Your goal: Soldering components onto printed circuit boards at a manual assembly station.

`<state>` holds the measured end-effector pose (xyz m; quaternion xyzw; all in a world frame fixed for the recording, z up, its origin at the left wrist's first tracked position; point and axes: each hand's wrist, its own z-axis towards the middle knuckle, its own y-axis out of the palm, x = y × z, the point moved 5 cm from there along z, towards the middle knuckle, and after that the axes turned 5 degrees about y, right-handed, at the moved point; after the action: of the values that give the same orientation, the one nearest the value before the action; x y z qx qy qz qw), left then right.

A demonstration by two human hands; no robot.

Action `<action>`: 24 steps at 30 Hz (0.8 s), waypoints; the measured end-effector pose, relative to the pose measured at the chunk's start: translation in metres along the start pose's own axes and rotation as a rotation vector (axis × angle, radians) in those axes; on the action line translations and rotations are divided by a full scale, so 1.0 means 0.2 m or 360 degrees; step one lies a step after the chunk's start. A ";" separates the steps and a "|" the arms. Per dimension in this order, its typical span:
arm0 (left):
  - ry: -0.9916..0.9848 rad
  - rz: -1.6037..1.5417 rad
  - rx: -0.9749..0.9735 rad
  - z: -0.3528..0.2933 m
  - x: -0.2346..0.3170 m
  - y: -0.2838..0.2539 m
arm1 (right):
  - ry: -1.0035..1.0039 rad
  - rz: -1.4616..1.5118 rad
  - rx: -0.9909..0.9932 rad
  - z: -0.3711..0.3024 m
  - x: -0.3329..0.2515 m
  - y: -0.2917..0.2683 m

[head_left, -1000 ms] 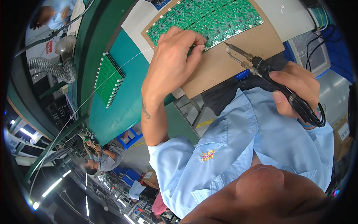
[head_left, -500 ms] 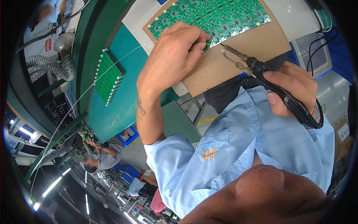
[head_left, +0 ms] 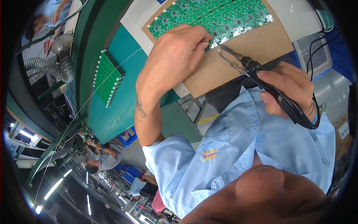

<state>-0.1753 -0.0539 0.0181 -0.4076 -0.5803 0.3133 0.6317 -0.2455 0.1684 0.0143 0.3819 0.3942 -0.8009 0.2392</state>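
Note:
A green circuit board panel, dense with small parts, lies on a brown board. Over its near edge, my left hand is closed in a pinch. A thin solder wire runs in from the left and passes behind that hand; its end at the fingertips is hidden. My right hand grips a black soldering iron with a thin curved metal tube beside its tip. That tip is close to the panel's near edge, just right of my left fingertips; I cannot tell whether it touches.
A stack of green circuit boards stands on the teal mat to the left. Beyond it are a clear flexible duct and a green frame. A clear plastic bin and black cables are at the right. Other people work farther off.
The soldering iron has shifted slightly left, its tip nearer my left fingertips. My left hand keeps its pinch at nearly the same place.

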 end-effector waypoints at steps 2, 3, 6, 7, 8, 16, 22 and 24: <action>0.0017 0.0033 -0.0001 0.00 0.00 0.00 | 0.0044 -0.0012 0.0018 0.01 0.00 0.00; 0.0018 0.0033 -0.0002 0.00 0.00 0.00 | 0.0046 -0.0012 0.0019 0.01 -0.01 0.00; -0.0009 0.0038 -0.0030 0.01 0.01 0.00 | 0.0054 -0.0007 0.0011 0.02 -0.01 0.00; -0.0018 0.0039 -0.0039 0.01 0.01 0.00 | 0.0057 -0.0006 0.0008 0.02 0.00 0.01; -0.0019 0.0040 -0.0039 0.01 0.01 0.00 | 0.0057 -0.0005 0.0008 0.02 -0.01 0.01; -0.0002 0.0104 -0.0052 0.01 0.02 0.00 | 0.0048 -0.0008 0.0007 0.02 -0.01 0.01; 0.0002 0.0157 -0.0056 0.02 0.03 0.02 | 0.0035 -0.0027 0.0013 0.02 -0.01 0.02; 0.0008 0.0158 -0.0053 0.01 0.03 0.02 | 0.0038 -0.0028 0.0017 0.01 -0.01 0.02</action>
<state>-0.1767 -0.0469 0.0179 -0.4471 -0.5629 0.3336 0.6099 -0.2426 0.1643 0.0162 0.3891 0.3961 -0.8005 0.2254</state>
